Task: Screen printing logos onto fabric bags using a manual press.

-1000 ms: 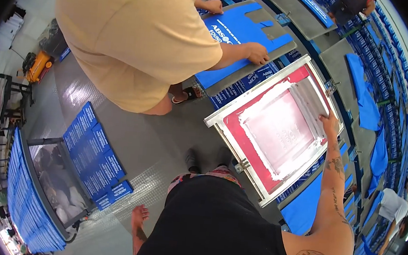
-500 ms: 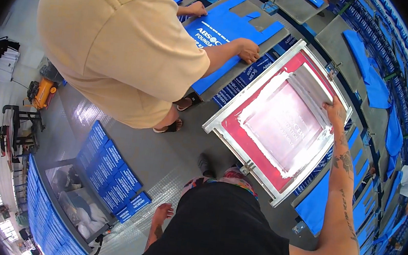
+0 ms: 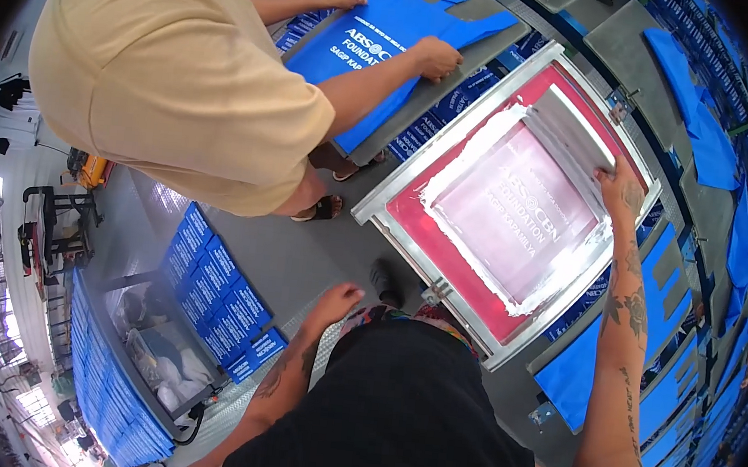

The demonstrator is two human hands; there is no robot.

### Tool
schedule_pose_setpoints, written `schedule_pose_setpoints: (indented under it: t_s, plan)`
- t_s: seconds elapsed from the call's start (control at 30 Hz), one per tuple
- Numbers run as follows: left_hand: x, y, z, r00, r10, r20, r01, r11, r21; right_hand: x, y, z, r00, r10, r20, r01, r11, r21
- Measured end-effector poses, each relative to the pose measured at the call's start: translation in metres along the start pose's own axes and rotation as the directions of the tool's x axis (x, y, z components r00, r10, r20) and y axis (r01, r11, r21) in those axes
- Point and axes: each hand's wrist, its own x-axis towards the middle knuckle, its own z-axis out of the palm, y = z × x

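Two bare arms reach up from the lower edge. The right arm stretches forward, elbow only slightly bent, and the right hand has its fingers closed on the near end of a grey squeegee. That squeegee lies slanting across the upper right part of a red-bordered printing screen, which sits ahead and to the right, its mesh edged with smeared white ink. The left arm is bent, the left hand near the waist, well apart from the screen; its fingers are curled in, though how wide they stand I cannot tell.

Just beside the screen, a co-worker in a beige shirt holds both hands over a blue bag on a grey counter, one forearm hiding part of it. More blue bags lie at right, partly covered by the right arm. A rack heaped with blue sheets stands lower left.
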Motion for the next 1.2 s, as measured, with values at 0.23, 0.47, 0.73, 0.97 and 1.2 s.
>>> schedule_pose_setpoints:
  t_s: [0.23, 0.47, 0.73, 0.97, 1.2]
  plan:
    - [0.018, 0.113, 0.055, 0.932, 0.082, 0.354, -0.055, 0.995, -0.086, 0.001, 0.013, 0.005, 0.999, -0.042, -0.03, 0.042, 0.999, 0.003]
    - [0.02, 0.133, 0.061, 0.842, 0.029, 0.538, 0.031, 0.994, -0.102, 0.004, 0.015, 0.002, 1.0, -0.009, 0.0, 0.009, 1.0, 0.024]
    - [0.015, 0.145, 0.052, 0.793, 0.151, 0.59, -0.02, 0.975, -0.222, 0.004, 0.016, 0.003, 1.0, -0.017, -0.016, 0.017, 1.0, -0.001]
    - [0.028, 0.14, 0.055, 0.805, 0.1, 0.585, 0.044, 0.973, -0.227, 0.018, 0.013, -0.001, 0.997, 0.045, 0.061, -0.041, 0.997, -0.071]
    - [0.024, 0.147, 0.059, 0.813, 0.04, 0.581, 0.161, 0.943, -0.29, 0.029, 0.021, 0.001, 0.99, 0.045, 0.133, -0.038, 0.998, -0.05]
